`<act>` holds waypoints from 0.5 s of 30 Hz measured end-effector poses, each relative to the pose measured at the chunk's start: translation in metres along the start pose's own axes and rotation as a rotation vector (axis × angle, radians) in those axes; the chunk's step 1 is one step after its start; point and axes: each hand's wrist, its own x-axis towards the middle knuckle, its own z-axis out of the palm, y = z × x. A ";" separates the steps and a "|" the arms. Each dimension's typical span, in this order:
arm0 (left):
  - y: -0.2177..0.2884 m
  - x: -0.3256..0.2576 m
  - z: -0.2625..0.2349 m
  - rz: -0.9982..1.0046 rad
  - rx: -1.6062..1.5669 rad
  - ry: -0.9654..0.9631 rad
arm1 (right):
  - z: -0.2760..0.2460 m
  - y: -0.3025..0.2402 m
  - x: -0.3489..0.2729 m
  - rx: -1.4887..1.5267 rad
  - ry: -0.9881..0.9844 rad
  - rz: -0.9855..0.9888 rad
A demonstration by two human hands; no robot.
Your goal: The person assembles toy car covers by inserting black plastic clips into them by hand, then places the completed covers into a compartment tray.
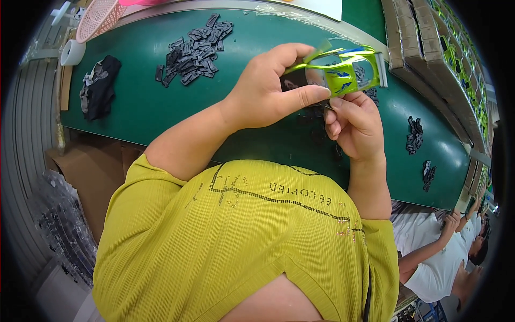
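Observation:
My left hand (265, 88) grips a shiny lime-green toy car body shell (341, 79) with blue markings and open window gaps. Its thumb presses on the near edge of the shell, which is held up above the green table. Just below that edge, my right hand (357, 122) is closed in a pinch, fingertips against the shell. A dark sliver shows at those fingertips, too small to name. Black plastic parts lie on the table beneath my hands, partly hidden by them and by the shell.
A large pile of black plastic parts (196, 51) lies at the far left of the green table (145, 102). Smaller heaps (414, 135) lie right. A dark cloth (101, 87) and tape roll (73, 52) are left. Cardboard trays (413, 32) line the right edge; a co-worker (437, 252) sits nearby.

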 end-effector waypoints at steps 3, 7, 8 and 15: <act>0.002 0.001 0.003 -0.130 -0.233 0.046 | 0.005 0.000 -0.001 -0.063 0.061 -0.055; 0.011 0.004 0.002 -0.305 -0.469 0.087 | 0.020 0.008 -0.010 -0.456 0.133 -0.449; 0.012 0.005 0.002 -0.362 -0.528 0.093 | 0.016 0.007 -0.008 -0.456 0.134 -0.450; 0.013 0.004 0.000 -0.431 -0.524 0.067 | 0.007 0.003 -0.001 -0.946 0.082 -0.940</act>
